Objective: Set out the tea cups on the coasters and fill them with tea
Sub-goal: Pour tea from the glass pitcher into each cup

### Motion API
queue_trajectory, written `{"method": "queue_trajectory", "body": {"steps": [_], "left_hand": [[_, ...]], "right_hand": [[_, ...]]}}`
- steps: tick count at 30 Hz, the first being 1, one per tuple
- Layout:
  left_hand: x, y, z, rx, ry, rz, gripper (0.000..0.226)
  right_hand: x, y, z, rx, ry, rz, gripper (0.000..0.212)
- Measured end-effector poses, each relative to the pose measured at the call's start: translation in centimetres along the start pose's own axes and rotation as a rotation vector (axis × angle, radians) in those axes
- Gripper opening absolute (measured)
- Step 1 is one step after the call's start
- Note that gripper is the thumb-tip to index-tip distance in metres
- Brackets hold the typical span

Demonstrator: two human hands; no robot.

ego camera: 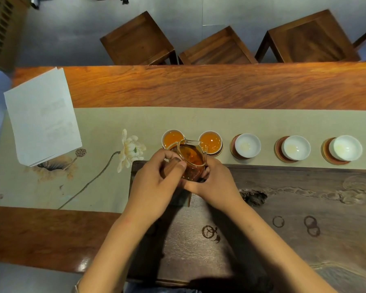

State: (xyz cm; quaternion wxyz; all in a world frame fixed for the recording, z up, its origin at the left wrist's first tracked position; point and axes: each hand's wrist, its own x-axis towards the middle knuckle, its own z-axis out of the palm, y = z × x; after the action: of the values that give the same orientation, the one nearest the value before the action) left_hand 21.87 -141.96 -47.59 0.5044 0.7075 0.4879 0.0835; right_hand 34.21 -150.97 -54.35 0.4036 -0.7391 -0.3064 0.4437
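Head view: the left hand [156, 176] is closed around the wooden handle [171, 167] of a glass pitcher [190, 161], thumb laid over the top, while the right hand [213, 182] cups the pitcher's right side and base with curled fingers. The pitcher, about half full of amber tea, hangs over the far edge of the dark tea tray [283, 208], its spout toward the row of cups on the cloth runner [106, 123].

Thin glass with hot liquid is likely fragile, slick and weighty for its size, so the wooden handle looks the safe place to hold it, with only a light steadying touch below.

Just beyond it stand two filled cups, the left cup [173, 138] and the second cup [210, 142]. To the right, three white cups sit empty on coasters: the third cup [247, 145], the fourth cup [296, 147] and the fifth cup [347, 148].

The pitcher hides the near rims of the filled cups and the left cup's coaster. Something at the right edge is cut off, so I cannot tell whether it is a sixth coaster
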Motion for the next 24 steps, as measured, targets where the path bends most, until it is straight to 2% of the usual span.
{"method": "queue_trajectory", "body": {"steps": [5,14,18,24], "left_hand": [[-0.2,-0.6,0.1,-0.012,-0.034,-0.003,0.024],[-0.9,-1.5,0.0,-0.078,-0.098,0.01,0.009],[-1.6,-1.6,-0.3,-0.106,-0.119,0.059,0.01],[-2.1,-1.7,-0.9,-0.103,-0.149,0.118,0.009]], "right_hand": [[0.1,0.6,-0.1,-0.011,0.012,-0.025,0.074],[-0.2,0.4,-0.9,-0.201,0.044,-0.131,0.087],[-0.7,-0.3,-0.9,-0.276,0.086,-0.174,0.093],[-2.8,-0.5,0.0,-0.291,0.183,-0.167,0.088]]}}
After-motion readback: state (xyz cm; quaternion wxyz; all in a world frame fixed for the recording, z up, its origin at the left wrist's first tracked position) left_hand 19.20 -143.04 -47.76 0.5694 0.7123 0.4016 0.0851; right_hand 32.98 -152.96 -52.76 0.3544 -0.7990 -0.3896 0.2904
